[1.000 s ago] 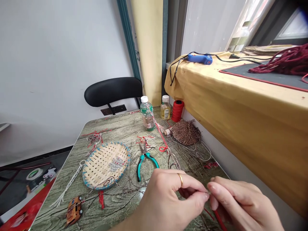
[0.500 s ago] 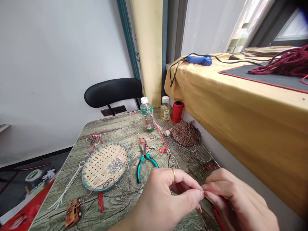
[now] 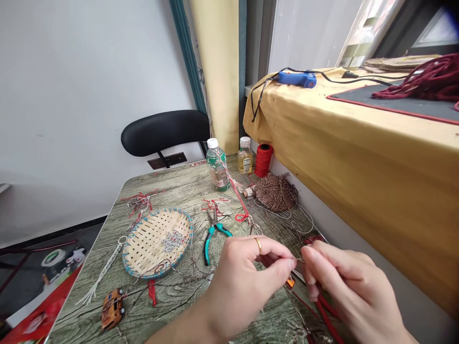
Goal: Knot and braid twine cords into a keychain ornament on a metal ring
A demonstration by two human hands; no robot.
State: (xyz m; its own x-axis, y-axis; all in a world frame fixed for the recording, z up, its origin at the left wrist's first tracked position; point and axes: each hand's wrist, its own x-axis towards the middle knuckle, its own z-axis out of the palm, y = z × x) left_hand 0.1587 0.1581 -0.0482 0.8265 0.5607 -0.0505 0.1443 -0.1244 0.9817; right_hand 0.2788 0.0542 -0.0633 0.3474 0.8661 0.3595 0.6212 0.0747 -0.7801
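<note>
Thin brownish cord (image 3: 299, 261) at near right, above the table; only a short stretch shows, running between the two sets of fingertips, its ends hidden. Left hand (image 3: 247, 282), ring on one finger, pinches it between thumb and forefinger. Right hand (image 3: 349, 282) pinches its other side, fingers curled. Thicker red cord (image 3: 328, 322) hangs below the right hand, partly covered by it. Small orange piece (image 3: 290, 283) just below the left fingertips.

Around, left to right: white braided cord (image 3: 107, 271), frayed at its near end; orange toy car (image 3: 113, 309) at near left; teal-handled pliers (image 3: 207, 246), jaws pointing far, one handle partly behind the left hand; red spool (image 3: 263, 161) at far right; bundled brown cord (image 3: 276, 192) nearer.

Containers: shallow woven basket (image 3: 145, 243), blue-stitched rim, silvery beads (image 3: 174, 242) in its right half; green-labelled bottle (image 3: 218, 167), white cap, contents unclear; smaller bottle (image 3: 245, 157) beside it, yellowish liquid inside.
</note>
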